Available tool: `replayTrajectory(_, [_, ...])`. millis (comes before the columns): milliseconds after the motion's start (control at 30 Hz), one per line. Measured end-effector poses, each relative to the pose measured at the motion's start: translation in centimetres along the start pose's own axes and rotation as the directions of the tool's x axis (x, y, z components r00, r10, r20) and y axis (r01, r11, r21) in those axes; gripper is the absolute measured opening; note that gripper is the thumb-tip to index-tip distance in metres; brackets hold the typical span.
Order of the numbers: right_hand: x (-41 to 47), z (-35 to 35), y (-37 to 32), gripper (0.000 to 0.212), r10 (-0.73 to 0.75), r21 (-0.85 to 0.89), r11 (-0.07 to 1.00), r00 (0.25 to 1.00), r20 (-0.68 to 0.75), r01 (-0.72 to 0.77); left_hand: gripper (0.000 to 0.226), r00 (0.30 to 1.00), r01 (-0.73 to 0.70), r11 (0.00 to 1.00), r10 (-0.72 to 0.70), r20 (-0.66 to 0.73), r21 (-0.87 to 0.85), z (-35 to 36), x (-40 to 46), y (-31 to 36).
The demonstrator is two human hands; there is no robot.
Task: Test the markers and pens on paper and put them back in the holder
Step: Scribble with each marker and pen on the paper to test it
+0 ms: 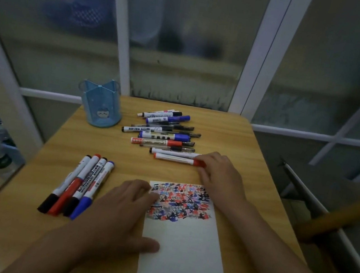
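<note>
Four markers (pixel 78 184) lie tested beside the paper (pixel 181 251) | holder (pixel 100 105) far-left | right hand (pixel 220 176) fingers curl onto red marker (pixel 177 159) | left hand (pixel 128 208) flat, fingers relaxed, steadying paper | advice: lift marker clear of neighbours.

Bare desk (pixel 234 136) is lying open beyond the right hand (pixel 220 174). Just to its left, a row of markers and pens (pixel 165 134) is blocking the way toward the blue pen holder (pixel 100 106). Left of the left hand (pixel 128 213), four whiteboard markers (pixel 80 186) are crowding the desk.
</note>
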State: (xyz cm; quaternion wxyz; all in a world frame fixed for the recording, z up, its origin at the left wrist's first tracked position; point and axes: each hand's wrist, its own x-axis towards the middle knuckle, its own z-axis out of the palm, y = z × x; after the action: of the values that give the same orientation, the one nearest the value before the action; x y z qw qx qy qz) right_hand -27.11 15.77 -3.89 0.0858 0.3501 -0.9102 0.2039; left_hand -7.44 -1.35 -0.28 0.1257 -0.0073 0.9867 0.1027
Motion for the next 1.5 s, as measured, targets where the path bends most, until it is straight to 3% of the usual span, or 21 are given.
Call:
replayTrajectory(267, [-0.2,-0.1,-0.3,0.024,0.064,0.030,0.997,0.998,-0.008,-0.064,0.100,0.999,0.026,1.000,-0.026,0.038,0.005,-0.8,0.2,0.1])
replayTrajectory(467, [-1.1,-1.0,-1.5,0.022,0.154,0.154,0.976,0.988,-0.011,-0.151,0.099,1.000,0.024,1.000,-0.024,0.015,-0.001,-0.8,-0.3,-0.1])
replayTrajectory(567, [-2.5,-1.9,-2.8,0.021,0.207,0.270,0.942,0.978,-0.002,-0.198,0.096,0.999,0.044,0.998,-0.044,0.000,-0.045,-1.0,-0.5,-0.3])
replayTrajectory(667, [-4.6,-3.0,-4.5,0.020,0.268,0.493,0.825,0.959,0.091,-0.277,0.081,0.986,0.059,0.979,-0.087,-0.140,-0.193,-1.1,-0.5,-0.4])
replayTrajectory(767, [-7.1,-3.2,-6.4,0.020,0.186,0.666,0.686,0.956,0.228,-0.292,0.060,0.953,-0.050,0.893,-0.091,-0.288,-0.448,-1.1,-0.2,0.4])
replayTrajectory(867, [-8.8,-3.1,-8.3,0.016,0.091,0.711,0.657,0.962,0.257,-0.252,0.029,0.922,-0.198,0.713,-0.098,-0.375,-0.672,-1.4,0.2,2.1])
replayTrajectory(933, [-9.1,-3.2,-9.0,0.013,0.069,0.708,0.665,0.964,0.255,-0.236,0.013,0.895,-0.259,0.664,-0.109,-0.433,-0.702,-1.5,0.4,2.8])
replayTrajectory(1033, [-8.6,-3.9,-8.8,0.016,0.055,0.682,0.701,0.969,0.239,-0.208,0.011,0.882,-0.280,0.636,-0.126,-0.455,-0.719,-1.7,0.5,2.7])
replayTrajectory(1200, [-7.3,-4.3,-7.8,0.016,0.095,0.744,0.607,0.955,0.279,-0.278,0.016,0.874,-0.228,0.789,-0.093,-0.477,-0.571,-1.4,0.1,1.5])
replayTrajectory(1333, [-6.5,-4.2,-8.3,0.032,0.049,0.826,0.475,0.946,0.320,-0.304,0.018,0.892,-0.199,0.849,-0.051,-0.449,-0.490,-0.9,0.2,1.6])
replayTrajectory(1500, [-5.3,-3.6,-8.1,0.032,0.115,0.815,0.461,0.934,0.337,-0.351,0.028,0.915,-0.171,0.911,0.005,-0.404,-0.375,-1.1,0.9,1.7])
